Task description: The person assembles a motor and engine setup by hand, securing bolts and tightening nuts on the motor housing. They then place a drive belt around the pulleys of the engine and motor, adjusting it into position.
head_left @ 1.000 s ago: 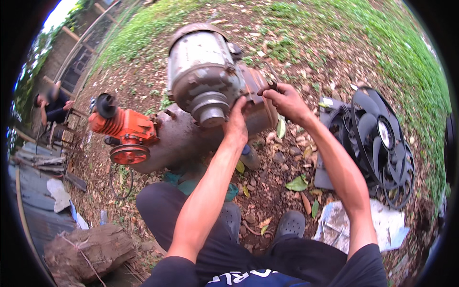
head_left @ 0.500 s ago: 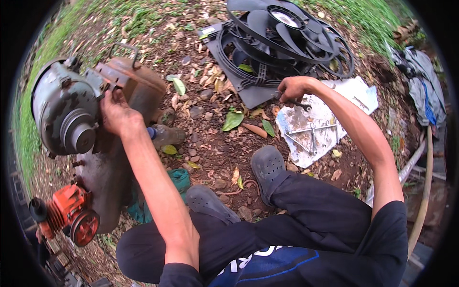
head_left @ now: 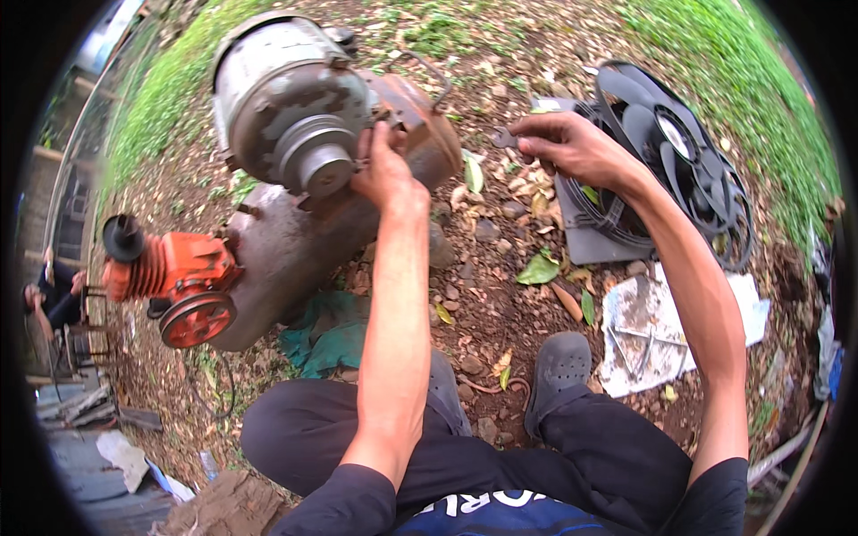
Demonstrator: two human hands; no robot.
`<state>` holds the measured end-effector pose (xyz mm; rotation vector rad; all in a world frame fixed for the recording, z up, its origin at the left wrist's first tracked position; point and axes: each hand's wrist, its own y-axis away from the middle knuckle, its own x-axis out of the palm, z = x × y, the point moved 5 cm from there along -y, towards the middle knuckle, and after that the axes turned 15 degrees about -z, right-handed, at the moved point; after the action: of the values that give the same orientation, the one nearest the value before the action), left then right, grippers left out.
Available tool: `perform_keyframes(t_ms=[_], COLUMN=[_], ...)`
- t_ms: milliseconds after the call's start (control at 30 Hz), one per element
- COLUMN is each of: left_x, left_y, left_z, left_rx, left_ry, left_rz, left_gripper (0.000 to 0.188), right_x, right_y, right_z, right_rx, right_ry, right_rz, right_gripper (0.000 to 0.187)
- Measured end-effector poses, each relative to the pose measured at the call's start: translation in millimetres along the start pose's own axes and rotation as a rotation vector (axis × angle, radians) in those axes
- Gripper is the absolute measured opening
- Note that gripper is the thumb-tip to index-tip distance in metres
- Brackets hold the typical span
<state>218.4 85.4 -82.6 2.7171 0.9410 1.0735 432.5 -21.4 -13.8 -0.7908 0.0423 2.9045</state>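
A worn grey electric motor (head_left: 286, 98) with a stepped pulley (head_left: 320, 159) sits on top of a rusty air tank (head_left: 304, 246). My left hand (head_left: 391, 170) is at the motor's mounting edge beside the pulley, fingers bent and pressed together there. Whatever they pinch is hidden. To the right, my right hand (head_left: 581, 154) is closed on a dark spanner (head_left: 505, 138). One end of it sticks out past the fingertips, pointing at the motor, with a gap between them. Most of the spanner is covered by the hand.
An orange compressor pump (head_left: 174, 277) with a flywheel is on the tank's near end. Black radiator fans (head_left: 661, 143) lie at the right. Nearer me a dirty white board (head_left: 639, 308) bears several tools. A green cloth (head_left: 326, 330) lies by the tank. At far left is another person (head_left: 55, 295).
The view has swung left. My right hand has carried the spanner from above the white board leftward, closer to the motor. My left hand stays at the motor's edge.
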Motion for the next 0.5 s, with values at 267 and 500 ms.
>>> perform_keyframes(t_ms=[267, 500], left_x=[-2.9, -1.3], left_y=[1.5, 6.3], left_z=[1.9, -1.2], left_rx=[-0.037, -0.004], left_ry=[-0.044, -0.118], left_rz=[-0.022, 0.056], left_gripper=[0.025, 0.026], right_x=[38.8, 57.1], right_y=[-86.6, -133.5], right_z=[64.3, 67.3], right_rx=[-0.546, -0.435], right_ry=[0.283, 0.222], right_rz=[-0.071, 0.129], right_gripper=[0.026, 0.025])
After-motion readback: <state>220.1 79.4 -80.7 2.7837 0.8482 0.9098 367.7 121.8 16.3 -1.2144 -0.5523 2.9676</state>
